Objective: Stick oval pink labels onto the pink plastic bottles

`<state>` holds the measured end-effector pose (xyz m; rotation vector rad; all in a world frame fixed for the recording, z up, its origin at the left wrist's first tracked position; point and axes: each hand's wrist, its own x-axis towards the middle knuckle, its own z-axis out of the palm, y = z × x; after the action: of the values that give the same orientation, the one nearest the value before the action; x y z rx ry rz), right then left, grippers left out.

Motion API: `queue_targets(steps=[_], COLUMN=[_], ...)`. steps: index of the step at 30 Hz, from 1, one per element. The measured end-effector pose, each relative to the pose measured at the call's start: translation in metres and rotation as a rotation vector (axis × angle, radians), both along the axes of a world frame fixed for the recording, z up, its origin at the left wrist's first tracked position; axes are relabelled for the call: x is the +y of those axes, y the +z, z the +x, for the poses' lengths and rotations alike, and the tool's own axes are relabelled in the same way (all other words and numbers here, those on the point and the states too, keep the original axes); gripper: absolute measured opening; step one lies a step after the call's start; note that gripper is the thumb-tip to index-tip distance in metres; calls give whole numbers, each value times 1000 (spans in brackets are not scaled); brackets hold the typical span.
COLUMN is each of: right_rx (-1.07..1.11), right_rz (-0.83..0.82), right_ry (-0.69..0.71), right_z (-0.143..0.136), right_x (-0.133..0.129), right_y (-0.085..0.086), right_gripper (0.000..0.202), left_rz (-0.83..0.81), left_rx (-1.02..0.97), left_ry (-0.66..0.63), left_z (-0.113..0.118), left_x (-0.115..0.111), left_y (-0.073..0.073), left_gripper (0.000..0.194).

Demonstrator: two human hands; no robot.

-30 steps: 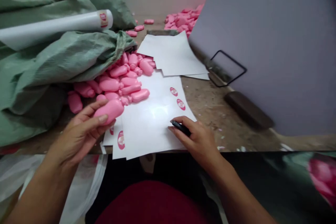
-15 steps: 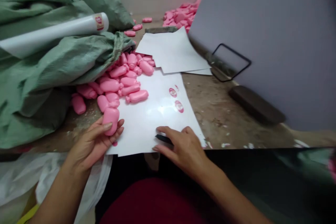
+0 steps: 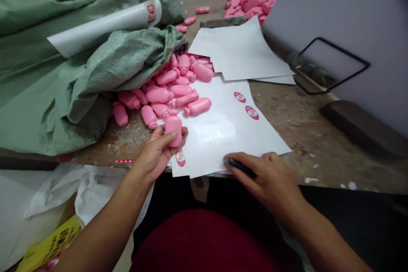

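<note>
My left hand [image 3: 156, 155] is closed on a small pink plastic bottle [image 3: 173, 130], thumb across its front, just above the left edge of the white sheets. On those glossy white sheets [image 3: 210, 148] sit a few pink oval stickers [image 3: 252, 112], and another sticker [image 3: 180, 158] shows below my left hand. A slim black tool [image 3: 241, 166] is gripped in my right hand [image 3: 270, 174], over the sheets' near edge; its exact kind is unclear. More pink bottles [image 3: 159, 94] lie heaped beyond my left hand, some resting on the sheets.
A green woven sack [image 3: 105, 80] with bottles at its mouth fills the left, a rolled white sheet [image 3: 105, 27] on it. Loose white sheets [image 3: 245, 55] lie behind. At right stand a grey panel [image 3: 350, 21] and a black wire frame [image 3: 334, 66]. More pink bottles [image 3: 255, 0] are piled at the back.
The camera view has swung left, so the table things appear further right. Both hands keep hold of the pink bottle and the black tool.
</note>
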<state>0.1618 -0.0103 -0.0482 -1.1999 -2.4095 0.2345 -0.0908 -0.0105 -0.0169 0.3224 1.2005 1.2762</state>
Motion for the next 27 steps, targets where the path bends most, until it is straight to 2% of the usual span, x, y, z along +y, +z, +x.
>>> queue_targets(steps=[3, 8, 11, 16, 22, 27], right_rx=[-13, 55, 29, 118, 17, 144], right_rz=[18, 29, 53, -59, 60, -58], right_ry=[-27, 218, 255, 236, 210, 233], right_z=[0, -41, -55, -52, -54, -51], right_x=[-3, -16, -15, -11, -14, -12], right_y=[4, -5, -13, -12, -8, -9], right_gripper=[22, 20, 19, 12, 10, 14], left_rz=[-2, 18, 12, -21, -22, -37], left_rx=[-19, -48, -84, -167, -209, -214], left_ry=[-13, -25, -30, 7, 33, 38], left_z=[7, 5, 1, -3, -3, -4], left_x=[5, 9, 9, 9, 11, 11], left_y=[-1, -2, -4, -7, -6, -8], left_gripper=[19, 18, 15, 10, 9, 8])
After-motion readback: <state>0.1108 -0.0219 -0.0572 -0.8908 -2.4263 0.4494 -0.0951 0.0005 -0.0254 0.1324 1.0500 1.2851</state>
